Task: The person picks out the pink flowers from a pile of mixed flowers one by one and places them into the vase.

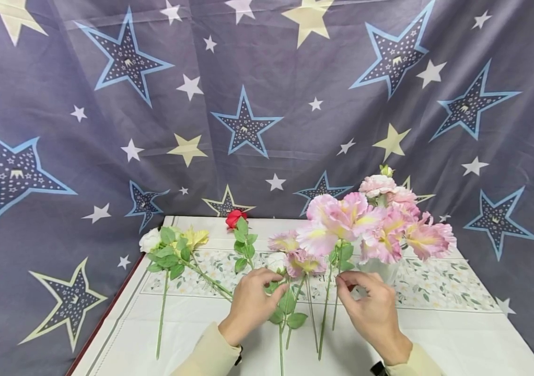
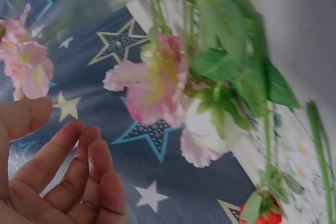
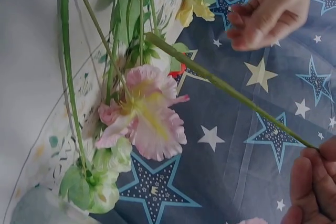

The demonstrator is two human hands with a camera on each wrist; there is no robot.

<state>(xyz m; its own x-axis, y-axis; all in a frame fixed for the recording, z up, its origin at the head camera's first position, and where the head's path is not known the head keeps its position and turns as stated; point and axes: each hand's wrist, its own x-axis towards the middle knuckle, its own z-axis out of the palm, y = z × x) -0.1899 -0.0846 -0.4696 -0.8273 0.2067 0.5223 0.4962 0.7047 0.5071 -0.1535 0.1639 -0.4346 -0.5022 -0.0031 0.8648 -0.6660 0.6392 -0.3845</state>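
My right hand pinches the thin green stem of a pink iris with a yellow centre, which stands upright above the table. In the right wrist view, that stem runs slantwise into the fingertips. My left hand hovers near the lying flowers, its fingers loosely bent and holding nothing in the left wrist view. Close to it lie more pink irises and a white rose, which the fingers partly hide in the head view. Behind my right hand, a clear vase holds several pink flowers.
On the left side of the table lie a white rose and a yellow flower. A red rose is at the back edge. Under them runs a floral strip. A starry cloth hangs behind.
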